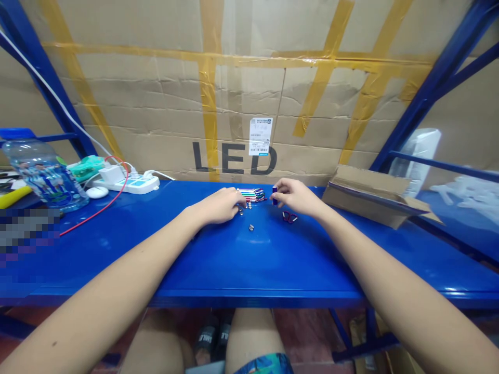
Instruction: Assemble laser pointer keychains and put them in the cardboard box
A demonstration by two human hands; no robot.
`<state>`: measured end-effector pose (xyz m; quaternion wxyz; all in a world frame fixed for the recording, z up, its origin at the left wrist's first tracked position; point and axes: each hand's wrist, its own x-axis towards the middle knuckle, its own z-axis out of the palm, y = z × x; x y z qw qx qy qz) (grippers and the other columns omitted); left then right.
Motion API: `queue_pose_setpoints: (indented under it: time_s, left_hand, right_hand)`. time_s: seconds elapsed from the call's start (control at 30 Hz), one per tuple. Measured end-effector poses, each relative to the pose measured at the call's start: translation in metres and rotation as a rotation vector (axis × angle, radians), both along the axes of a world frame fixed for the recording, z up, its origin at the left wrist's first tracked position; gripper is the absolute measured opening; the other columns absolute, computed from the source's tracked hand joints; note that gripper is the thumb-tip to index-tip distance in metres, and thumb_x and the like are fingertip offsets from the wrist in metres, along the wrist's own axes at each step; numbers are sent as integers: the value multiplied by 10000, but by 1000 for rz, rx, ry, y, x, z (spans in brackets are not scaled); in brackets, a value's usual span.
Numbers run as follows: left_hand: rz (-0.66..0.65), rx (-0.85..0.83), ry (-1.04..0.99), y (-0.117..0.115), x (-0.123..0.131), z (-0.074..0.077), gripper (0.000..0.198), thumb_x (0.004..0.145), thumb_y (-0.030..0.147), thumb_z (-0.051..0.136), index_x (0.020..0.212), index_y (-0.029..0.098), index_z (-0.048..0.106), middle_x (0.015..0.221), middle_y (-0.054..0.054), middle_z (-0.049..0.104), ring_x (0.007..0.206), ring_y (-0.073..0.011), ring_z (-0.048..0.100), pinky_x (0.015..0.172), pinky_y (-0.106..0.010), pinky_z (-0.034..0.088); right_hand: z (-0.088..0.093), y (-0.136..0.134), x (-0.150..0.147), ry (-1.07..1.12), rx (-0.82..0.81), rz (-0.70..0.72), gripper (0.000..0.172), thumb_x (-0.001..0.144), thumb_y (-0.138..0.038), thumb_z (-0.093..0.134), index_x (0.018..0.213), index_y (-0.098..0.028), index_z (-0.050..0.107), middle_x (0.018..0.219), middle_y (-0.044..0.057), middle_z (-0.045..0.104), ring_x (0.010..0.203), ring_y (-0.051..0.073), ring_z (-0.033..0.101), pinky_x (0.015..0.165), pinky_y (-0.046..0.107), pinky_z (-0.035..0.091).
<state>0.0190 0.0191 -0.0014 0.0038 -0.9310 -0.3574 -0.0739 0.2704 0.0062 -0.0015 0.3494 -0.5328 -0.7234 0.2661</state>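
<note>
My right hand (294,196) pinches a small dark blue-purple block (275,196) upright between thumb and fingers. Just below that hand lie dark red and purple carabiners (289,217) on the blue table. My left hand (223,204) rests on the tabletop, its fingers curled down beside small shiny metal pieces (240,212); whatever is under its fingertips is hidden. Between the hands is a row of coloured pens (254,194), partly behind the left fingers. A single metal piece (251,227) sits nearer to me.
An open cardboard box (362,195) stands at the right. On the left are a water bottle (44,171), a white power strip (136,183) and a red cable (105,208). A large taped carton (163,119) forms the back, with blue metal posts (436,83) at the sides.
</note>
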Motion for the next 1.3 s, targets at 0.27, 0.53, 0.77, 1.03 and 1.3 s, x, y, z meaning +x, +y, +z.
queue_pose_setpoints:
  time_s: [0.27,0.53,0.77,1.03,1.3]
  left_hand:
    - [30,108,98,1,7,-10,441,894,121,414,1240,196,677,1195,-123,682,1065,-277,585,886,-389,439]
    - [54,-33,24,-1,2,-1,357,850,93,453,1058,197,724,1106,-82,722,1018,-237,634,836,-320,461]
    - [51,-49,18,4,2,-3,263,864,159,512,996,174,739,1064,-105,730,964,-235,644,799,-309,465]
    - [137,-34,34,12,-4,-9,135,882,234,563,902,172,682,970,-101,715,870,-225,639,729,-298,440]
    - [183,-97,61,5,-3,-5,121,907,262,542,877,180,627,932,-97,699,802,-221,627,641,-291,399]
  right_hand:
    - [-3,1,2,-79,33,1,77,863,-144,611,888,-183,550,824,70,728,640,186,689,617,320,542]
    - [-4,3,3,-88,27,9,82,872,-151,618,885,-191,548,833,62,722,658,186,703,596,285,538]
    - [-11,7,4,-65,-61,147,91,858,-138,613,895,-196,554,823,58,728,718,191,721,609,272,541]
    - [-3,1,5,-94,-164,171,113,840,-139,618,914,-196,553,790,63,739,683,189,697,551,269,519]
    - [-5,2,4,-19,-144,175,108,838,-150,644,877,-190,551,831,72,721,696,193,712,586,285,553]
